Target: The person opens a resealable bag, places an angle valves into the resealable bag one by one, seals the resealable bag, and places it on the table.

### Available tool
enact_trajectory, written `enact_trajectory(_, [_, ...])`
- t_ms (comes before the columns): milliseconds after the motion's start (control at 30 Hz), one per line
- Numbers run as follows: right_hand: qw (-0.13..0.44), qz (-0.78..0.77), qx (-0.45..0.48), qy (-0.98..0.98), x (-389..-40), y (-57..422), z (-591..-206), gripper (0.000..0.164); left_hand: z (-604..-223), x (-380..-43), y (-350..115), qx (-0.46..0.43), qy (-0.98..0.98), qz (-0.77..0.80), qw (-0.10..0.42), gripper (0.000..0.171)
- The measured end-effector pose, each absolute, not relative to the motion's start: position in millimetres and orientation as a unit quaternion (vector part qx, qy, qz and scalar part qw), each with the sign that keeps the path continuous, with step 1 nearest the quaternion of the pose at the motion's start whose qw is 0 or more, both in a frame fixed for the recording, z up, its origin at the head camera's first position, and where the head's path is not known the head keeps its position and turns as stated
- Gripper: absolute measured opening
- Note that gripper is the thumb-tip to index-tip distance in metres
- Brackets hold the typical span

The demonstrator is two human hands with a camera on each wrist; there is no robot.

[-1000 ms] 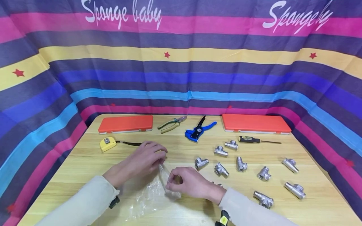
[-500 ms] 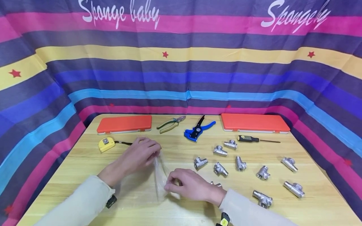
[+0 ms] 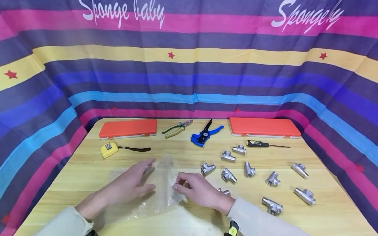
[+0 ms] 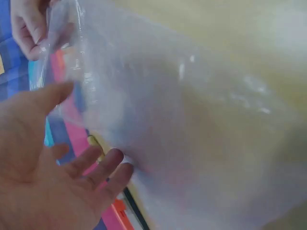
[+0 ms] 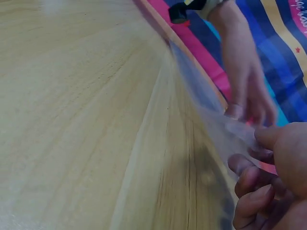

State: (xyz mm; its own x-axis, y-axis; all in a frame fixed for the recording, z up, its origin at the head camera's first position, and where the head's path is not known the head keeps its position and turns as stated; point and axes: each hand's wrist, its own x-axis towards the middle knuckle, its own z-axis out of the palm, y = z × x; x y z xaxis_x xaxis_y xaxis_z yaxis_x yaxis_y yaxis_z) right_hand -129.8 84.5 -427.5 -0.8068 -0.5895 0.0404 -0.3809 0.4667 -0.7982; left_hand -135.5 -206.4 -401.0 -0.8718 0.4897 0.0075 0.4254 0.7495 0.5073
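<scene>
A clear plastic bag [image 3: 160, 183] is spread between the two hands above the wooden table. My right hand [image 3: 199, 191] pinches the bag's right edge between thumb and curled fingers. In the left wrist view the bag [image 4: 192, 124] hangs as a wide see-through sheet. My left hand [image 3: 127, 185] hovers at the bag's left part with thumb and fingers apart. Its fingers [image 4: 108, 170] are spread and grip nothing; whether they touch the film I cannot tell. Several metal tee fittings [image 3: 249, 169] lie scattered right of the bag, one partly hidden behind the right hand.
Along the back lie two red flat cases [image 3: 128, 128], pliers [image 3: 178, 128] and a blue wire stripper [image 3: 205, 133]. A yellow tape measure [image 3: 109, 150] with a black strap is at the left. A screwdriver [image 3: 258, 144] lies behind the fittings. A striped cloth [image 3: 189, 78] hangs around the table.
My left hand has let go of the bag's upper edge, spread its fingers and moved left and down. The right hand keeps its pinch, nearly in place.
</scene>
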Motion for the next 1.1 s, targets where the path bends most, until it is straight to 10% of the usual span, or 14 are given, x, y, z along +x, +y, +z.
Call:
enact_trajectory(367, [0.107, -0.436, -0.324, 0.833, -132.9, 86.3, -425.7, 0.039, -419.6, -121.3, -217.5, 0.278, 0.942, 0.183, 0.043, 0.089])
enact_trajectory(1100, [0.093, -0.562, -0.205, 0.796, -141.8, 76.3, -416.8, 0.026, -433.7, -116.3, -218.7, 0.238, 0.937, 0.257, -0.002, 0.099])
